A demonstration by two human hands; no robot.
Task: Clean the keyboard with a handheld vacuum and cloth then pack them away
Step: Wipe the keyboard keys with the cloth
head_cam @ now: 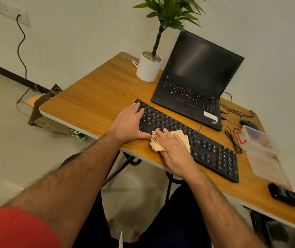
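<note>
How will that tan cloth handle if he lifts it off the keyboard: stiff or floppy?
Likely floppy: the cloth lies crumpled and folded under the right hand, draping from the keyboard onto the table. Probably light, since flat fingers alone seem to press it. Unlikely to roll or slip, as it bunches at its left edge.

An open black laptop (195, 81) with a dark screen stood at upper centre of the frame on the wooden counter (96, 97), a white potted plant (149, 68) just to its left. At the right edge lay a black mouse (248, 123), a clear plastic box (257, 140) and tangled cables (232, 138), while a wall socket (5, 10) sat upper left.
</note>
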